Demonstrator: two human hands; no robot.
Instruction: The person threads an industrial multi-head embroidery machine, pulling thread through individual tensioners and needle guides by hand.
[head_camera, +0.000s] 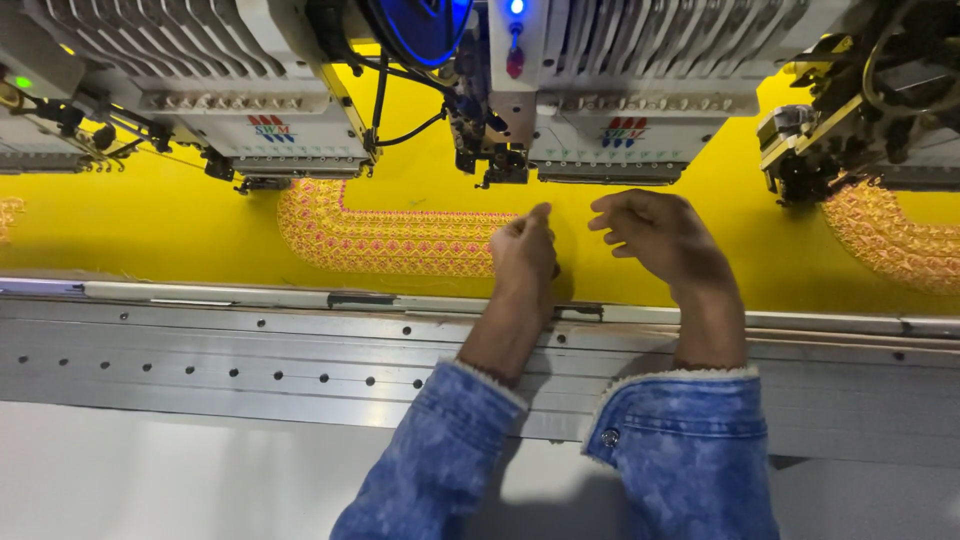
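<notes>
Nearest: two blue denim sleeves with pale fleecy cuffs, forearms reaching away over a pale grey worktop. Beyond that, a metal rail dotted with screw holes, running left to right, clamping the near edge of a stretched yellow fabric.

Past the rail, both hands over the fabric. Left hand loosely closed, thumb and forefinger tips pinched together and raised, probably on a loose thread, too fine to confirm. Knuckles just beside the right end of the embroidered band, an orange-and-pink curved strip stitched into the yellow. Right hand just right of the left, apart from it, fingers curled inward and hovering, palm down, gripping nothing visible.

Farther right, second embroidered band, same pattern, partly under a machine head. Sliver of a third at the far left edge.

Farthest: row of white embroidery heads above the fabric, needle assembly directly beyond the hands, blue lamp lit above it, black cables hanging at the middle.

Judged step: thread handling at the stitched end of the band beneath the middle head, with stitching there apparently paused. Next move likely calls for a steady pinch, fabric kept flat and taut, fingers kept short of the needle area.
</notes>
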